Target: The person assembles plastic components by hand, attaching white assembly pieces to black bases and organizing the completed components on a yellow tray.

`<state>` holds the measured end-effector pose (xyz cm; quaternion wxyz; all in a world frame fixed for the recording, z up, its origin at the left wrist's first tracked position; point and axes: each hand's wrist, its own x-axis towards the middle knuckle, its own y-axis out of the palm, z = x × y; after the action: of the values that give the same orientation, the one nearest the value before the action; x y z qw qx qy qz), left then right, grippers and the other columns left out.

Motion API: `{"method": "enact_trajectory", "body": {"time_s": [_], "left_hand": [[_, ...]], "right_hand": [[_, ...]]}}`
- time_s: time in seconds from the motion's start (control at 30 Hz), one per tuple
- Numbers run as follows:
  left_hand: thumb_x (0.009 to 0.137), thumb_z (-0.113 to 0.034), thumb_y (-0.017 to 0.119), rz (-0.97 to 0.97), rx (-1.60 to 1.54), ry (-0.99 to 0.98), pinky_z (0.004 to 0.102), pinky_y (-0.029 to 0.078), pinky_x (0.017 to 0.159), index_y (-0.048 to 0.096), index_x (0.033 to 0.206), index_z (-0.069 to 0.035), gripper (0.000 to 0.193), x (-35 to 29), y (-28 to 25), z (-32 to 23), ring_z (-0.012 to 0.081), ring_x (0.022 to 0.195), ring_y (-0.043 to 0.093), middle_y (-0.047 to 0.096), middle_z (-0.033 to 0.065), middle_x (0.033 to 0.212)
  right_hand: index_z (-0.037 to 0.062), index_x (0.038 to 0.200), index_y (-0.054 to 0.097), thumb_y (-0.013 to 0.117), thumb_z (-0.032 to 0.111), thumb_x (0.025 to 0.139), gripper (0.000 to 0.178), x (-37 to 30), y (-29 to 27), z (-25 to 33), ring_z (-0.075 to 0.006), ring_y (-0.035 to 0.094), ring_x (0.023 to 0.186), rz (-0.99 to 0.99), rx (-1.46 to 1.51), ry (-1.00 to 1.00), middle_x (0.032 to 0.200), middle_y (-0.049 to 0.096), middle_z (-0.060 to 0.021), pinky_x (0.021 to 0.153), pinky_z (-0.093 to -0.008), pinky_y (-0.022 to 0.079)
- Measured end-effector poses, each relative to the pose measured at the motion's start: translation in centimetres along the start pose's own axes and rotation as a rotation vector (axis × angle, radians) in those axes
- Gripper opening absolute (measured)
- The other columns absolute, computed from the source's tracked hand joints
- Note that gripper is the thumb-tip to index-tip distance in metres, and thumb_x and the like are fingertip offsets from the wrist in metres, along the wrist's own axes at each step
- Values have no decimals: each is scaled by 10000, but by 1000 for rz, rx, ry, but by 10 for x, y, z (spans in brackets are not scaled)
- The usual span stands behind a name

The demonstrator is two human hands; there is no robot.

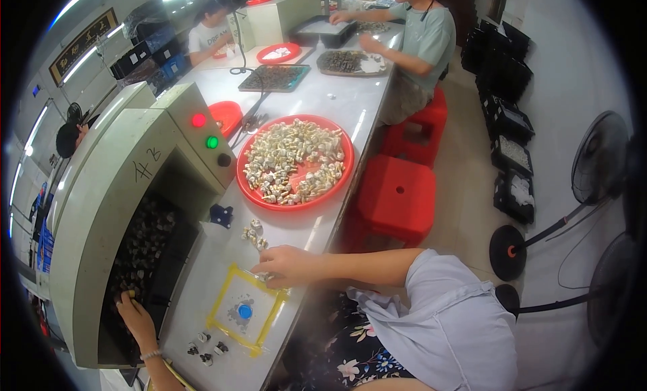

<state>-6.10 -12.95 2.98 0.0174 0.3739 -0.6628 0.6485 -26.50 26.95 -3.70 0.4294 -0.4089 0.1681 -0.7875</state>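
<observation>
Fingers (124, 302) of my left hand (137, 319) are in the machine (87, 209), right hand (290, 264) over the surface (296, 229), can't tell either grip; pale pieces (261, 243) just beyond the right look light, hard, best pinched sideways.

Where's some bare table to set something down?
Bare table shows between the yellow tape square and the dark blue star-shaped thing, and between the large red tray and the teal tray. It's crowded inside the machine, around your left hand, and beside your right hand, where pale pieces lie.
</observation>
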Motion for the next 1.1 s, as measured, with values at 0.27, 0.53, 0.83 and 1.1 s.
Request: {"method": "enact_trajectory", "body": {"time_s": [0.27,0.53,0.83,1.1], "left_hand": [[977,-156,471,443,-1033,-684,196,373,534,508,1152,-79,195,-157,-54,-64,80,573,426,499,43,864],[942,-163,525,304,-1928,-1106,253,468,652,510,1219,-9,317,-221,-77,-172,166,789,547,599,85,982],[943,-190,551,233,-2128,-925,198,376,540,446,1197,-108,287,-228,-24,-190,103,612,440,488,62,901],[968,-240,475,135,-2364,-1040,247,463,624,434,1324,-67,398,-201,-13,-204,158,729,538,560,147,1078]], "right_hand": [[90,998,650,681,156,746,262,-1,15,-15,-254,586,805,36,-125,-3,886,569,-68,693,-383,464],[64,882,628,661,116,728,166,9,12,-3,-266,578,794,-34,-122,-42,840,567,-87,664,-372,466],[34,935,653,673,58,729,208,9,2,12,-272,589,775,108,-115,-72,890,587,-100,670,-360,494],[15,1040,644,639,42,799,243,15,-7,25,-225,622,817,230,36,197,928,615,-99,719,-299,499]]}}
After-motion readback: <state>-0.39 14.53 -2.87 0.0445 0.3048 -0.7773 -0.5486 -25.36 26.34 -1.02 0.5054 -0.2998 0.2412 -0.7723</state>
